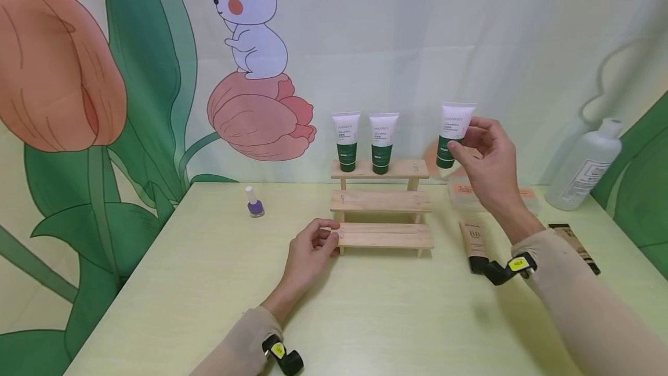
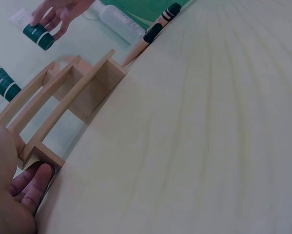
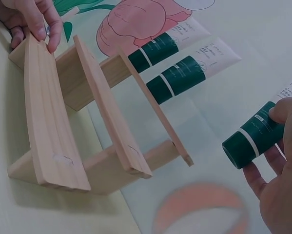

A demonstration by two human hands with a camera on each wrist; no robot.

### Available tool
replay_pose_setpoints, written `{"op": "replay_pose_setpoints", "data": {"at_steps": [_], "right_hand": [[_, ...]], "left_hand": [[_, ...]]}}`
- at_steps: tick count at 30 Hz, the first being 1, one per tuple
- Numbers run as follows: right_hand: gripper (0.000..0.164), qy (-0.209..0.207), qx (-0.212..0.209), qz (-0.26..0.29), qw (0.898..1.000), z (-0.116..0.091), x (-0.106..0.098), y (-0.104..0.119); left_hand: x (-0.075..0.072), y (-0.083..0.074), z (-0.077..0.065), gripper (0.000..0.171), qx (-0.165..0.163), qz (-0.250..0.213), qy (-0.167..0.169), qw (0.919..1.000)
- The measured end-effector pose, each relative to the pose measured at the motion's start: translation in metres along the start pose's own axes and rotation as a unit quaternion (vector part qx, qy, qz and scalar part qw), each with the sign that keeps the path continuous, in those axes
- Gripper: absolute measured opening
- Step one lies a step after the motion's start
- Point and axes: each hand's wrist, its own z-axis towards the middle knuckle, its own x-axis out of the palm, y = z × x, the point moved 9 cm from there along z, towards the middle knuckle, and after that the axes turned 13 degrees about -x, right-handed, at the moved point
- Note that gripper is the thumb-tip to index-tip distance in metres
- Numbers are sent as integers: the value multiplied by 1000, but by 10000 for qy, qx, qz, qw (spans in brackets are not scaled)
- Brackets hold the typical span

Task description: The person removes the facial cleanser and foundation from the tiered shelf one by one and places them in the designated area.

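Note:
My right hand (image 1: pixel 493 161) pinches a white and green squeeze tube (image 1: pixel 453 132) between thumb and fingers. It is held in the air, cap down, to the right of a three-tier wooden display rack (image 1: pixel 383 235). Two matching tubes, a left one (image 1: pixel 347 141) and a right one (image 1: pixel 383 143), stand on their caps on the top tier. My left hand (image 1: pixel 311 251) grips the left end of the lowest tier, its thumb in front and fingertips (image 3: pixel 54 43) over the top of the board.
Left of the rack stands a purple nail polish bottle (image 1: pixel 255 203). To the right lie a BB cream tube (image 1: pixel 474 245), a second tan and black tube (image 1: pixel 576 245) and a clear box (image 1: pixel 461 196). A large white bottle (image 1: pixel 587 164) stands against the printed backdrop.

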Motion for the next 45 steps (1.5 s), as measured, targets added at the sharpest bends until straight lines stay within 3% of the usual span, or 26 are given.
{"op": "replay_pose_setpoints", "data": {"at_steps": [7, 21, 35, 45], "right_hand": [[45, -5, -176, -353, 9992, 3, -22, 8], [47, -394, -61, -746, 9964, 14, -81, 17], [51, -492, 86, -1067, 9930, 4, -116, 23], [53, -716, -43, -1432, 9871, -6, -141, 30]], "left_hand": [[-1, -1, 0, 19, 6, 6, 1, 10000], [-3, -2, 1, 18, 4, 20, -5, 10000], [1, 2, 1, 18, 1, 32, 13, 10000], [0, 1, 1, 18, 39, 62, 1, 10000]]}}
